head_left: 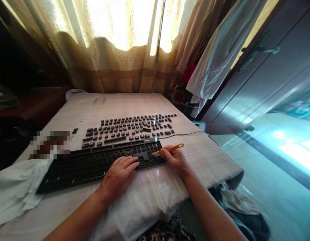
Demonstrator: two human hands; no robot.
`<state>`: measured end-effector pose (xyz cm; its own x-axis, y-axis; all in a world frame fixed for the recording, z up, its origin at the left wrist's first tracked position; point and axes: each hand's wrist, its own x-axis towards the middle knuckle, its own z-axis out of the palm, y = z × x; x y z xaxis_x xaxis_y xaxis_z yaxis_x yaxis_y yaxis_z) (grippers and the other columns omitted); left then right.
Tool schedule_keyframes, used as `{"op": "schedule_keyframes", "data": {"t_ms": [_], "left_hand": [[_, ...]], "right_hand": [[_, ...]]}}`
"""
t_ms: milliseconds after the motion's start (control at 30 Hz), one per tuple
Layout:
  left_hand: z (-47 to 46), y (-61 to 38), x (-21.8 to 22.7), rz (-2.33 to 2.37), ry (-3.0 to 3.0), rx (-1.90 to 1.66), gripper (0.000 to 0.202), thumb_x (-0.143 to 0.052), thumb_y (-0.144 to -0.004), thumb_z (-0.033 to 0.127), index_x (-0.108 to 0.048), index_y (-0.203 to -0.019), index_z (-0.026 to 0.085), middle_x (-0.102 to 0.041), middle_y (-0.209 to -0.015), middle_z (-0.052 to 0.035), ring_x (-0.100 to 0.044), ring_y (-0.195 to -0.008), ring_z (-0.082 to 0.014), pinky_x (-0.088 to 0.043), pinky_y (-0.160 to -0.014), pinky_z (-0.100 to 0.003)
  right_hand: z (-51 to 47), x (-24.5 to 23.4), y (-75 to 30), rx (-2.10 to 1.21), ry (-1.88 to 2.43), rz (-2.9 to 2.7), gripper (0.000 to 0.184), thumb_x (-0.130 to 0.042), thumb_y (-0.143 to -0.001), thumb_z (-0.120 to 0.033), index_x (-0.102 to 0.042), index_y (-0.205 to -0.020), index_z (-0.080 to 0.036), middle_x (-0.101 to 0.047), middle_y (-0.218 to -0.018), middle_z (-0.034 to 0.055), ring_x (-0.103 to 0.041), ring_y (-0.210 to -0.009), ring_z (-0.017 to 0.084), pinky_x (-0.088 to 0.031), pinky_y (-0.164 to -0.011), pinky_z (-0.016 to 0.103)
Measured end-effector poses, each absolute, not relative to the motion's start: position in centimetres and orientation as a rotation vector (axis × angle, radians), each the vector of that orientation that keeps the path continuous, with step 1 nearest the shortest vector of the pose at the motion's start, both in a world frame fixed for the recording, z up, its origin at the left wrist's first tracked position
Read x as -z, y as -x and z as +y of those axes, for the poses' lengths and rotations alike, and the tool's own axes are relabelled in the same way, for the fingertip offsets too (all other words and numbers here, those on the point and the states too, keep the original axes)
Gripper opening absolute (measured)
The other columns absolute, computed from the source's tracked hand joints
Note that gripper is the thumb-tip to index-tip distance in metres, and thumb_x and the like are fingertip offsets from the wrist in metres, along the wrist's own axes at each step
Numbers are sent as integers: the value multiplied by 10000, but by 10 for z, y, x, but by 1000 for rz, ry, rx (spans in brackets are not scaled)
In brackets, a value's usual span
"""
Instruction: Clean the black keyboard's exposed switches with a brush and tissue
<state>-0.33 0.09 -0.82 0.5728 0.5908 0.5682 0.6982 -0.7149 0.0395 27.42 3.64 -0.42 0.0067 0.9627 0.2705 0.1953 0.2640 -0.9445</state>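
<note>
A black keyboard base (94, 164) with its keycaps taken off lies slanted across the covered table (134, 103). My left hand (119, 175) rests flat on its near right part, fingers stretched out together. My right hand (176, 159) pinches a small orange-handled brush (170, 149), whose pale bristles touch the keyboard's right end. Behind the keyboard, several loose black keycaps (129, 129) are laid out in rows on the cloth. A thin black cable (185, 134) runs off to the right from them.
A white cloth (14, 187) lies at the keyboard's left end. A pixelated patch (49, 144) sits left of the keycaps. Curtains (114, 50) hang behind the table. Clothes (215, 57) hang at the right by a dark wardrobe (270, 73). The table's right edge drops to a tiled floor.
</note>
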Motion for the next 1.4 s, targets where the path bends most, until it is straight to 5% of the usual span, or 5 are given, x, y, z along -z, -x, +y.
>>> {"op": "schedule_keyframes", "data": {"t_ms": [767,1400], "left_hand": [[1,2,9,-1110,2619,837,289,-476,-979,237,-690,-1173,241,-729,-1231,-48,-672,-1123,-225,-547,-1006,-436],[1,2,8,-1062,2589,852,274,-476,-978,228,-672,-1169,234,-733,-1222,-40,-680,-1103,-230,-557,-966,-446]], "right_hand": [[35,3,-270,-967,1089,-1469,391,-731,-796,-598,-758,-880,-217,-766,-708,32,-720,-650,201,-589,-620,329],[45,0,-284,-849,1176,-1208,495,-681,-797,-666,-719,-807,-173,-684,-559,25,-595,-478,147,-500,-483,268]]}}
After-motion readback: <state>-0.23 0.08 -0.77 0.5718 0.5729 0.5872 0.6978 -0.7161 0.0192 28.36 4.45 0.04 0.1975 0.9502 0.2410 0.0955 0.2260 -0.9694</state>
